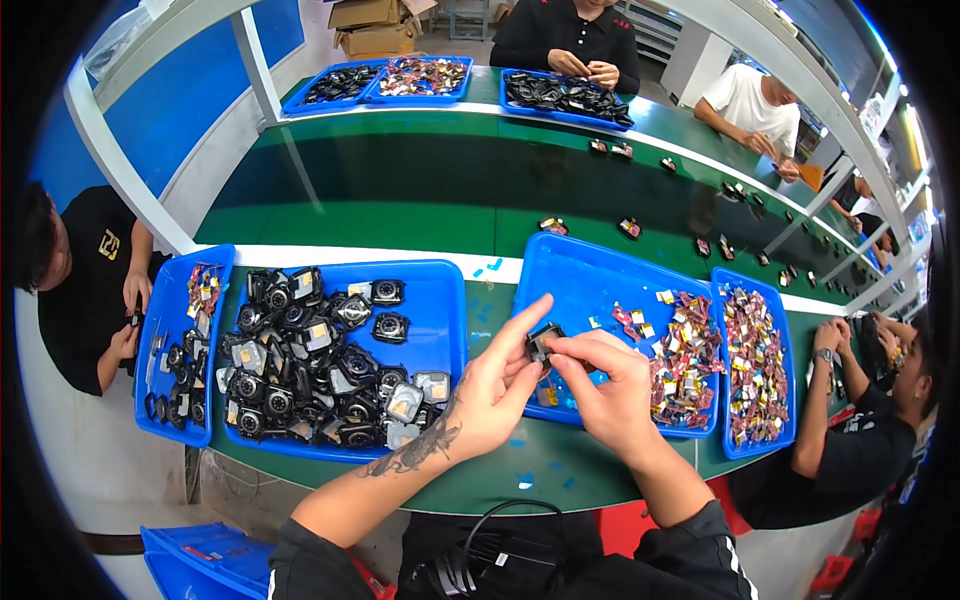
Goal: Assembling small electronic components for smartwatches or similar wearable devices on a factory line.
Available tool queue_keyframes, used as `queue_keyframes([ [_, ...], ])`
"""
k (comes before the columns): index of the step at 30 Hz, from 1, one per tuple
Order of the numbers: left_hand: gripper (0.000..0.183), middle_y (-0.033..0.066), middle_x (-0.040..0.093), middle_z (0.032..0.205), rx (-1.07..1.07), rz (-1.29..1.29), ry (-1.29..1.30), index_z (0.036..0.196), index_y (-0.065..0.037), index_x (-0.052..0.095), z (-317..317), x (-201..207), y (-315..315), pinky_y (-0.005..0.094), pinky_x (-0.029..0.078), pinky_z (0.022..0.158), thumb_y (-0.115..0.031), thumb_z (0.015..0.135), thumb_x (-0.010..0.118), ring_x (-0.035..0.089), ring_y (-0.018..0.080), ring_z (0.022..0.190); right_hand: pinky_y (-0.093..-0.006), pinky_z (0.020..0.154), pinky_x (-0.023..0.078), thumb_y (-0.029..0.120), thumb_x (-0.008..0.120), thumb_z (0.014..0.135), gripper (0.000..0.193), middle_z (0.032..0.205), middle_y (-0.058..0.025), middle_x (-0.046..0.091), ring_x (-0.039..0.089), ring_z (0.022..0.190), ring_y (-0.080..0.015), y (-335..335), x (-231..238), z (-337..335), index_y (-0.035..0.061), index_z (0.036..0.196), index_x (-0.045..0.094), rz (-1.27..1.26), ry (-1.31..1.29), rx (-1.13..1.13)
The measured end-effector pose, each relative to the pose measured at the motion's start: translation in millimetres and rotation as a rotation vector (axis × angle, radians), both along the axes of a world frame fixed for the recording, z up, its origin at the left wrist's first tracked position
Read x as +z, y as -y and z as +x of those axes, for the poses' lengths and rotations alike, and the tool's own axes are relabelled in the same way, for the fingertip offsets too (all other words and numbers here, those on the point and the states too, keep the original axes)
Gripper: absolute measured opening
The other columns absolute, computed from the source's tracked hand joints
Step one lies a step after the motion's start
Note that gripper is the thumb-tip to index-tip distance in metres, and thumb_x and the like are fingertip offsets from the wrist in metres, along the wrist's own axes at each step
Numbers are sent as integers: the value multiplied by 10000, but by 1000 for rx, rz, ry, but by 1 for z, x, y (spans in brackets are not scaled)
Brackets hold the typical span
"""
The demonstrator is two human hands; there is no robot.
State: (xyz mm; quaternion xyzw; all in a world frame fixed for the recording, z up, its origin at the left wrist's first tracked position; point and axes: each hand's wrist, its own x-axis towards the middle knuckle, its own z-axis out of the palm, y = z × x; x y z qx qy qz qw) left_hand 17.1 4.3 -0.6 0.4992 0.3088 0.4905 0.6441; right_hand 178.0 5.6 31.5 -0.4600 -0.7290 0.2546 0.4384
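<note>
My left hand (492, 392) and my right hand (603, 383) meet over the green bench, both gripping one small black square part (542, 342) between the fingertips. The left index finger points up past it. Just left of my hands a blue tray (447, 300) holds several black round-faced parts (300, 362). Behind my right hand another blue tray (580, 268) carries a heap of small colourful flat pieces (684, 362).
A further blue tray of colourful pieces (755, 372) lies to the right, and a narrow blue tray (158, 340) to the left. A green conveyor belt (420, 185) carries small black parts. Other people sit left, right and across the belt. A blue crate (190, 552) sits below.
</note>
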Motion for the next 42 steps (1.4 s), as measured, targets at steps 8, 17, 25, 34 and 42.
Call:
queue_keyframes([
  [8,476,159,510,1345,-126,18,9,1442,29,337,-2,-7,-3,305,438,1016,43,976,431,532,183,1214,-232,569,485,-32,710,799,98,749,-79,671,609,610,-107,3,-5,-1,-5,892,700,-14,-20,-77],
  [17,464,154,527,1332,-119,19,13,1431,48,343,-2,-8,0,304,432,1024,25,980,450,535,181,1216,-251,584,486,-30,710,794,88,756,-84,662,611,637,-130,5,-1,-3,-14,878,690,-54,-37,-75],
  [25,445,160,526,1340,-118,37,-36,1418,54,362,-1,-4,3,309,429,1021,34,978,425,534,183,1216,-272,604,448,13,748,757,115,728,-55,618,551,641,-131,-1,-8,1,11,786,637,46,6,-56],
  [34,467,139,523,1341,-133,-19,88,1433,45,347,0,-2,1,291,405,1033,47,973,431,509,155,1224,-315,566,431,95,796,738,301,710,-46,538,509,630,-170,-5,-4,4,36,738,501,-26,-3,-134],
  [42,529,184,519,1337,133,22,148,1471,-18,276,4,-4,-1,347,445,1026,3,978,466,552,223,1201,-309,771,567,48,766,791,221,927,-107,693,694,858,-181,13,-6,7,-7,967,645,-195,-122,48],
])
